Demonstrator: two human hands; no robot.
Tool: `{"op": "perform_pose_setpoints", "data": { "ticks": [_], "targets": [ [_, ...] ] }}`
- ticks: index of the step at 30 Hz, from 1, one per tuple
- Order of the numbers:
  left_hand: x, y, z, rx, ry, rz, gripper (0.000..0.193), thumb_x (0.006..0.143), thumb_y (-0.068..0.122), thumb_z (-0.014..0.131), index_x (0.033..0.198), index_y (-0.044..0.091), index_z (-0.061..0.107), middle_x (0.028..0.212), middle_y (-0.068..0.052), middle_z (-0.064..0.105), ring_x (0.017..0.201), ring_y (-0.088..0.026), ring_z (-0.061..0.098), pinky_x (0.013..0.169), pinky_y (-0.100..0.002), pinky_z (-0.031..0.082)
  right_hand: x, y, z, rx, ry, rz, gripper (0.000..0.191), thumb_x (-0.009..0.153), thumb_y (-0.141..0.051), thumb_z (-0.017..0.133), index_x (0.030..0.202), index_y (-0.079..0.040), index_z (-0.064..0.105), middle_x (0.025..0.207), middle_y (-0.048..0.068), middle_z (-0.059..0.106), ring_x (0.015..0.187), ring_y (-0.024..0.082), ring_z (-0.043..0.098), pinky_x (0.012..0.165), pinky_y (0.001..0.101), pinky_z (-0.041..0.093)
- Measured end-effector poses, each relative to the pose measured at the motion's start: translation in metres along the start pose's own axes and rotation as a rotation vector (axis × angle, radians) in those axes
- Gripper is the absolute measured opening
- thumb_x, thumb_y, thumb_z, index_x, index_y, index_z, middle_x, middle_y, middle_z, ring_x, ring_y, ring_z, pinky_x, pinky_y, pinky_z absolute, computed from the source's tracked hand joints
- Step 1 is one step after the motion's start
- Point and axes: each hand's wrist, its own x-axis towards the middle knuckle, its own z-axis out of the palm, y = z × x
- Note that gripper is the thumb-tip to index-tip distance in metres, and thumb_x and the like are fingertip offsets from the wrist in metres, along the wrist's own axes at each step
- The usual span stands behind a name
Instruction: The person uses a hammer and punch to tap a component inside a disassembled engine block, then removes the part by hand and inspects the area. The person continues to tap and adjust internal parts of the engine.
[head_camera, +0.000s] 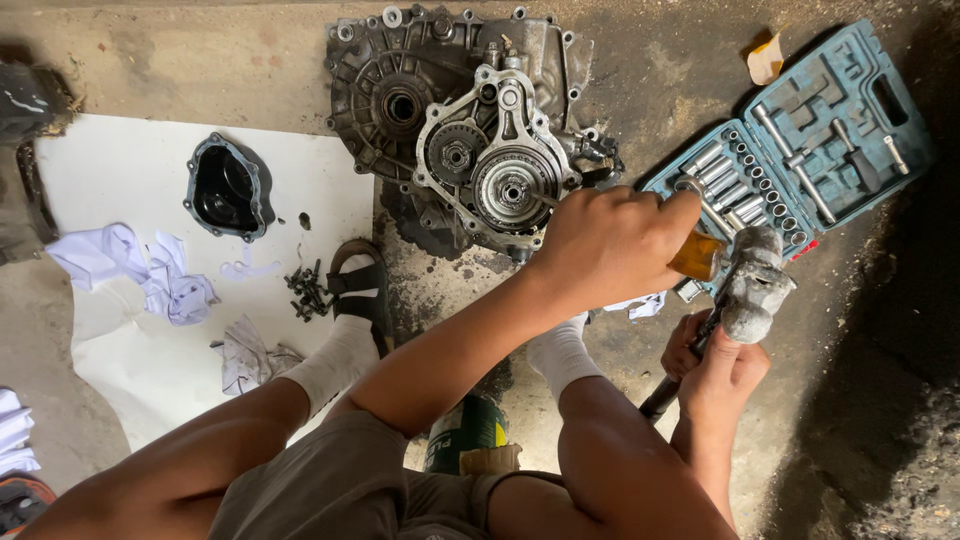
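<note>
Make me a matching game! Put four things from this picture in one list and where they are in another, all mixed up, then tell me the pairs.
Things:
1. hammer
2. black cover
3. sockets
4. pile of bolts

Places:
A. in the blue tool case
B. on the white sheet, far from the hands
C. in the right hand
D. beside the sandalled foot

Pairs: 1-C, 2-B, 3-A, 4-D

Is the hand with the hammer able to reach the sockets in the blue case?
Probably yes. The right hand sits just below the blue case, nothing lies between, but it is gripping the hammer, so it's not free to grab a socket.
</note>
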Motion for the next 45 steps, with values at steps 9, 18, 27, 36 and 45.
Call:
{"op": "perform_pose_setpoints", "data": {
  "ticks": [9,18,27,36,45],
  "targets": [
    [0.001,-0.003,-0.004,-0.063,-0.053,-0.026,0.04,0.068,0.028,0.087,0.087,0.008,0.058,0.061,-0.008,0.066,0.056,-0.025,0.069,0.047,-0.038,0.051,0.001,0.006,0.0,-0.004,-0.013,0.01,0.053,0.109,-0.045,0.056,0.088,0.002,0.047,0.063,0.006,0.045,0.049,0.01,0.037,0.045,0.0258,0.028],
    [-0.018,-0.011,0.008,0.028,-0.152,-0.087,0.021,0.084,0.017,0.078,0.087,0.003,0.064,0.053,-0.003,0.062,0.038,-0.014,0.058,0.033,-0.03,0.041,0.004,0.005,0.002,-0.012,-0.037,0.022,0.051,0.109,-0.043,0.053,0.088,0.002,0.048,0.062,0.005,0.045,0.048,0.01,0.038,0.044,0.0255,0.028],
    [-0.007,0.0,0.006,0.034,-0.022,0.044,0.017,0.078,0.013,0.075,0.083,0.007,0.06,0.056,-0.005,0.061,0.045,-0.015,0.06,0.038,-0.031,0.041,0.002,0.005,0.004,-0.047,-0.029,0.033,0.054,0.108,-0.046,0.053,0.088,0.003,0.049,0.061,0.005,0.045,0.048,0.01,0.038,0.044,0.026,0.028],
    [-0.003,-0.005,0.004,0.014,-0.018,0.008,0.025,0.072,0.019,0.079,0.082,0.008,0.059,0.056,-0.006,0.061,0.05,-0.019,0.063,0.043,-0.033,0.044,0.004,0.01,0.0,-0.051,-0.04,0.037,0.054,0.109,-0.046,0.052,0.086,0.003,0.048,0.06,0.005,0.044,0.047,0.01,0.038,0.044,0.0253,0.028],
    [-0.001,-0.009,0.007,-0.02,-0.047,0.003,0.028,0.076,0.02,0.083,0.08,0.008,0.058,0.054,-0.004,0.061,0.045,-0.015,0.06,0.039,-0.031,0.042,0.005,0.009,0.001,-0.053,-0.037,0.074,0.052,0.109,-0.044,0.051,0.087,0.003,0.049,0.06,0.005,0.044,0.047,0.009,0.037,0.044,0.025,0.028]
  ]
}}
